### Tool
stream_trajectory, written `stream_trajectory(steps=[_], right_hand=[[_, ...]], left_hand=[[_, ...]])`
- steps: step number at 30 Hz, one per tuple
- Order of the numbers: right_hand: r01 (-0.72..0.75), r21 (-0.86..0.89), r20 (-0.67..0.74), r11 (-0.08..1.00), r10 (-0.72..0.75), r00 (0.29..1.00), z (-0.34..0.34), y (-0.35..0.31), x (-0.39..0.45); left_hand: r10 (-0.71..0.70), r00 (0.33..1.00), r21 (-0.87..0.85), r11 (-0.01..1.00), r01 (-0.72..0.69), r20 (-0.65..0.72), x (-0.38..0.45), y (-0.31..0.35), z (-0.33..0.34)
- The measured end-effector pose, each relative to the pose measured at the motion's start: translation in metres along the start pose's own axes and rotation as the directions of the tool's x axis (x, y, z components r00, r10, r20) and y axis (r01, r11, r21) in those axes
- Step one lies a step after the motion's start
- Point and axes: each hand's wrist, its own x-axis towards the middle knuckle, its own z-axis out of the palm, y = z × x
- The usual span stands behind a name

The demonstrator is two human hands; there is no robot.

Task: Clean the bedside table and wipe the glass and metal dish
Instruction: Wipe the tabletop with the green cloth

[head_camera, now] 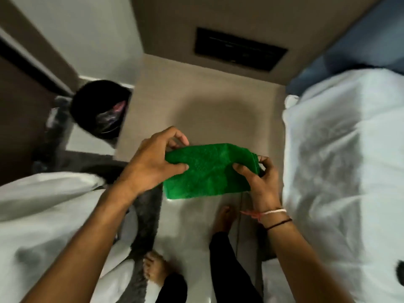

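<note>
Currently green cloth [207,171] held folded above table [196,95], near its front edge. Left hand [150,162] fingers pinch cloth's left end, right hand [258,180] fingers clamp right end. Tabletop bare; glass, metal dish not visible. Wiping progress: cannot tell. White bed [338,160] right of table, black bin [102,108] left.
</note>
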Motion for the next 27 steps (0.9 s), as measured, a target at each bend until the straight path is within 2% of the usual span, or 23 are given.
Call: stream_trajectory(steps=[3,4,5,6,8,10,12,15,18,22,27], right_hand=[[-0.050,0.028,-0.195,0.998,0.055,0.979,-0.054,0.015,0.037],[-0.059,-0.014,-0.239,0.998,0.054,0.970,-0.072,0.021,0.052],[-0.048,-0.144,-0.257,0.988,0.010,0.966,-0.081,0.027,0.059],[-0.041,-0.322,-0.260,0.946,-0.047,0.965,-0.094,0.034,0.069],[0.038,-0.649,-0.181,0.760,-0.203,0.962,-0.112,0.047,0.083],[0.156,-0.797,-0.044,0.584,-0.313,0.949,-0.120,0.062,0.095],[0.247,-0.846,0.109,0.472,-0.299,0.948,-0.115,0.079,0.103],[0.314,-0.849,0.226,0.424,-0.245,0.943,-0.108,0.101,0.116],[0.339,-0.858,0.215,0.385,-0.329,0.919,-0.101,0.103,0.144],[0.359,-0.863,0.208,0.356,-0.398,0.894,-0.072,0.064,0.211],[0.330,-0.909,0.186,0.254,-0.462,0.867,-0.008,-0.005,0.295]], left_hand=[[0.087,0.994,0.073,0.994,-0.083,-0.059,0.052,0.020,0.070],[0.107,0.992,0.136,0.986,-0.097,-0.068,0.070,0.023,0.097],[0.105,0.992,0.219,0.972,-0.086,-0.074,0.076,0.022,0.113],[0.095,0.994,0.339,0.938,-0.068,-0.063,0.085,0.021,0.133],[0.116,0.992,0.563,0.823,-0.071,-0.044,0.091,0.015,0.167],[0.176,0.984,0.661,0.738,-0.136,0.006,0.091,0.010,0.204],[0.203,0.977,0.708,0.680,-0.189,0.066,0.082,-0.003,0.233],[0.148,0.976,0.747,0.628,-0.219,0.161,0.078,-0.024,0.254],[0.173,0.969,0.755,0.608,-0.247,0.177,0.115,-0.036,0.242],[0.268,0.948,0.735,0.607,-0.303,0.169,0.203,-0.029,0.207],[0.250,0.963,0.743,0.625,-0.241,0.102,0.300,-0.019,0.147]])
